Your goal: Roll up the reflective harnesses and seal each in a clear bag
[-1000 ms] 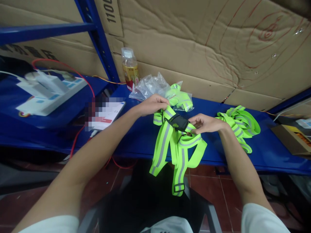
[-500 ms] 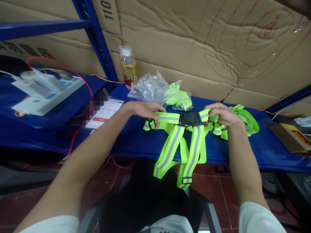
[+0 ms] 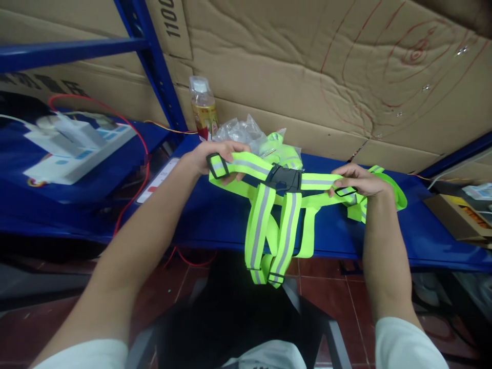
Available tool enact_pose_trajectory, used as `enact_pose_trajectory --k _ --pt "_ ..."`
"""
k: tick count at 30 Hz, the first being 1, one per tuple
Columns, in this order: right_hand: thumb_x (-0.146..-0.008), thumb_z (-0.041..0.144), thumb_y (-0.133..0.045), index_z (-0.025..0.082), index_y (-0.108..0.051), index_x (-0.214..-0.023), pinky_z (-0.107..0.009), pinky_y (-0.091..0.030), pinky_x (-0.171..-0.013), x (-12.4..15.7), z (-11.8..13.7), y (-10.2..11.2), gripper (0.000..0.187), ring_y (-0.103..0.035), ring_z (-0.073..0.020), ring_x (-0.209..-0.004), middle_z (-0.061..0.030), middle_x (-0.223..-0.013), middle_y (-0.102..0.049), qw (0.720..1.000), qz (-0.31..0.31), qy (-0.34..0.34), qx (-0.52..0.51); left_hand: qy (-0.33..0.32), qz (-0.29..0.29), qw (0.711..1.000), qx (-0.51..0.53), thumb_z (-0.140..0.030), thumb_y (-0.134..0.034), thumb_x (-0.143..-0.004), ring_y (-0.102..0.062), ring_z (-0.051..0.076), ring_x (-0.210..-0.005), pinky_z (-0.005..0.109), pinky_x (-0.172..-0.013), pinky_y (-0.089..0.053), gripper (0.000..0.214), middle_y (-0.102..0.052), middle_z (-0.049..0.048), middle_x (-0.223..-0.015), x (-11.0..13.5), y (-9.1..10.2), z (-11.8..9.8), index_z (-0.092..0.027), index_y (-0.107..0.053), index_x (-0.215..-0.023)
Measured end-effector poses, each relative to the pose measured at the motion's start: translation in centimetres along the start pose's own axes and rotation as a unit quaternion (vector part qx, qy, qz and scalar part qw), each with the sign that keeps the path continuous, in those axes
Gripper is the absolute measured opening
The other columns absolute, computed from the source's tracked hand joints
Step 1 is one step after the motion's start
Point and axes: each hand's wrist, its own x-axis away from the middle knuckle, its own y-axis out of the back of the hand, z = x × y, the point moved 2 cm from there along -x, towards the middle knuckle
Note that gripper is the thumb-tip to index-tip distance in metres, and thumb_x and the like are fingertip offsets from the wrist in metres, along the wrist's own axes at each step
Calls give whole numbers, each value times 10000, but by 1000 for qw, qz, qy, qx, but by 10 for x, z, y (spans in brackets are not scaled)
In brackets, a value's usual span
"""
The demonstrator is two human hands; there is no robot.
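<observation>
Stretched between my hands is a neon yellow-green reflective vest of elastic straps with grey stripes. My left hand grips the waist strap close to a black slide adjuster. On the other side, my right hand pinches the strap beside a second black adjuster. A black buckle sits fastened in the middle of the belt. Two striped shoulder straps hang in loops below it, past the table's front edge, with small black sliders near their lower ends.
Behind the vest lie a clear plastic bag and bagged neon straps, beside a bottle. More neon straps lie beyond my right wrist. A phone, a power strip and a red cable are at left; an open carton is at right.
My left hand has moved left and slightly up, drawing the belt longer and tauter. The buckle and hanging loops have shifted left, and the adjusters beside both hands show more clearly.
</observation>
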Motion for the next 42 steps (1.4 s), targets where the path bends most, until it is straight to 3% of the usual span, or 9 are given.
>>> enact_pose_trajectory --k 5,8,12,16,21,25,29,36,42 --pt "-833 552 -821 192 -802 -869 -297 -435 -485 13 -9 11 362 -588 -164 -494 -34 -580 -715 997 16 -56 -48 40 29 999 19 -389 -703 -609 -668 205 -568 255 -460 -470 412 -764 117 -736 1 3 1 -139 -743 -934" --pt "-853 551 -824 187 -797 -911 -303 -507 -577 17 -12 14 370 -669 -187 -605 -59 -690 -777 996 54 -66 -21 61 34 996 -59 -351 -780 -644 -663 166 -588 217 -501 -473 383 -774 75 -781 4 3 -4 -154 -765 -973" --pt "-897 557 -808 176 -730 -1256 -295 -528 -649 14 -21 13 529 -699 -181 -645 -24 -702 -765 989 130 -17 -63 25 7 990 -140 -350 -847 -690 -660 138 -624 192 -555 -473 302 -739 30 -768 5 6 -7 -180 -752 -921" --pt "-838 620 -843 145 -757 -1210 -278 -509 -658 13 -33 18 609 -705 -173 -720 -65 -845 -803 982 165 43 -87 9 -40 995 -88 -310 -800 -690 -614 125 -541 192 -497 -412 271 -706 9 -679 5 15 2 -197 -720 -923" --pt "-771 508 -916 175 -789 -862 -296 -463 -601 19 -34 23 367 -632 -161 -634 -71 -799 -800 998 30 16 -48 14 -50 997 -64 -304 -747 -653 -668 157 -609 229 -547 -457 405 -780 36 -828 9 26 4 -203 -759 -1046" --pt "-724 664 -868 241 -652 -662 -335 -343 -498 23 -24 20 479 -456 -142 -409 -8 -468 -572 981 -123 76 -132 21 -73 986 -147 -312 -768 -673 -699 169 -783 233 -668 -487 431 -789 30 -941 9 25 -2 -211 -828 -1088" --pt "-643 778 -835 260 -521 -550 -360 -268 -460 19 -20 20 613 -261 -115 -327 16 -344 -336 963 -228 81 -121 74 -80 976 -188 -399 -781 -751 -609 134 -652 232 -604 -424 326 -746 24 -781 4 21 1 -205 -860 -1001" --pt "-676 727 -843 252 -623 -675 -349 -190 -423 14 -30 25 524 -320 -120 -385 1 -457 -449 967 -232 45 -99 30 -111 975 -188 -443 -863 -738 -595 116 -622 231 -578 -406 285 -725 37 -726 5 26 5 -171 -824 -813" --pt "-707 569 -922 226 -696 -684 -324 -244 -437 14 -30 24 411 -378 -103 -428 23 -484 -495 976 -211 0 -43 -49 -167 978 -118 -432 -881 -755 -713 163 -770 252 -705 -522 380 -787 67 -862 10 32 2 -150 -841 -1008"
